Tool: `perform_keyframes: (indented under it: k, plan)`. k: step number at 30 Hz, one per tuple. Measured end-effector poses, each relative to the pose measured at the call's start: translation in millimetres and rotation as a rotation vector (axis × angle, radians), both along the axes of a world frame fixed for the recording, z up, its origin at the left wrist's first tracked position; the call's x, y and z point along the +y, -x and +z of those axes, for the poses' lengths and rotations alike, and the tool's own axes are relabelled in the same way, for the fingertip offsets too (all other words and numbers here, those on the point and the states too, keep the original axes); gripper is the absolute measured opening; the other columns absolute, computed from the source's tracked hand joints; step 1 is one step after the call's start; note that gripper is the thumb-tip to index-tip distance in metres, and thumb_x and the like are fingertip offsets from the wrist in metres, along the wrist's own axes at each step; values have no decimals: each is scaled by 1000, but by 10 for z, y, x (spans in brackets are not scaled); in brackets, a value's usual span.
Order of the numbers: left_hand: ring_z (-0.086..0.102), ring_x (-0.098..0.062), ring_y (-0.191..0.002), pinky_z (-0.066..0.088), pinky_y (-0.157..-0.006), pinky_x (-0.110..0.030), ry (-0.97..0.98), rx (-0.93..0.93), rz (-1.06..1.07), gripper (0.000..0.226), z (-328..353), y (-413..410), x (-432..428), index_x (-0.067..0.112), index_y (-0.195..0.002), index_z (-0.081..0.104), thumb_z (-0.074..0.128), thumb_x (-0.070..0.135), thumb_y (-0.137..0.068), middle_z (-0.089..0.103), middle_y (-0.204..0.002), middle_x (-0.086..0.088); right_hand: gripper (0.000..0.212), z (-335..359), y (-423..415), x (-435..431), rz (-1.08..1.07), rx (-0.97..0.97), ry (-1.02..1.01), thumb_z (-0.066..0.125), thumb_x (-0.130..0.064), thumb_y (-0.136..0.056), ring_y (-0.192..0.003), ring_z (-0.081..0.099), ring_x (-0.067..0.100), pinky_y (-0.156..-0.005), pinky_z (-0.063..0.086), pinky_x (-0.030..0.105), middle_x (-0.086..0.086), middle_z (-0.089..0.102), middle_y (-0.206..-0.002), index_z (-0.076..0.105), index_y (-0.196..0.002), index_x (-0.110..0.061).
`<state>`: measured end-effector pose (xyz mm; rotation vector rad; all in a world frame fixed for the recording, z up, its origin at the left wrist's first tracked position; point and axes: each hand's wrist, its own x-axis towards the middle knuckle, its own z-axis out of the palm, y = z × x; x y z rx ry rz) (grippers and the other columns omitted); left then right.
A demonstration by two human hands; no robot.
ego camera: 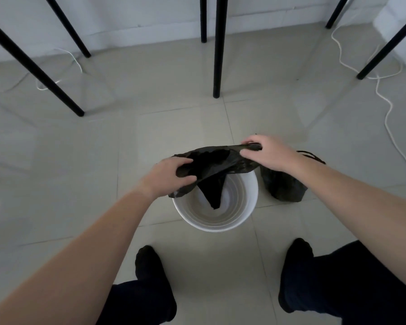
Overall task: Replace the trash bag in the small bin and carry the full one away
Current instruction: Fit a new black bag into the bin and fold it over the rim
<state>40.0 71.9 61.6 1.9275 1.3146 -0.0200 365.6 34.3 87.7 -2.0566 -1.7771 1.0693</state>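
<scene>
A small white round bin (215,225) stands on the tiled floor in front of my feet. Over its far rim I hold a fresh black trash bag (217,161), stretched between both hands. My left hand (169,175) grips the bag's left edge and my right hand (266,152) grips its right edge. One corner of the bag hangs down inside the bin. The full black bag (283,185), tied at the top, sits on the floor just right of the bin, partly hidden by my right forearm.
Black table or chair legs (217,66) stand on the floor beyond the bin. White cables (388,113) trail along the floor at right and at far left. A white wall closes the back. My two feet in dark socks (150,273) are near the bottom.
</scene>
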Motion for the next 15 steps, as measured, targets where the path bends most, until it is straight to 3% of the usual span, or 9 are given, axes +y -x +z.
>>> perform_keyframes:
  k: [3,5,9,12,15]
  plan:
    - [51,-15,-139,40,-115,-34,-42,128,-177,64,19,-112,-227,32,-152,52,73,45,-93,57,-149,7,60,-109,292,-207,397,-323,-105,64,-58,-85,-118,63,19,-103,48,38,-6,68,-129,59,-139,-33]
    - [56,-18,-134,44,-111,-36,-99,190,-255,55,-33,-117,-334,33,-148,56,71,38,-95,62,-144,6,53,-243,376,-316,518,-460,-102,61,-50,-89,-116,66,22,-99,50,40,-4,69,-125,59,-140,-35]
    - [65,-16,-117,53,-97,-36,-102,236,-269,30,-129,35,-467,35,-127,70,63,25,-99,70,-127,11,32,-374,360,-498,541,-468,19,58,-29,-98,-110,68,21,-92,55,40,-9,71,-120,70,-125,-42]
    - [67,-17,-109,55,-91,-35,-121,268,-268,24,-150,147,-518,34,-113,75,59,21,-100,73,-115,13,33,-395,251,-554,454,-416,75,55,-24,-97,-105,69,21,-89,57,41,-9,73,-119,74,-116,-42]
    - [67,-19,-104,53,-87,-33,-136,295,-272,22,-185,232,-590,35,-111,74,59,23,-101,73,-111,12,37,-345,183,-623,437,-375,78,52,-20,-92,-92,70,19,-81,58,41,-10,76,-103,75,-109,-44]
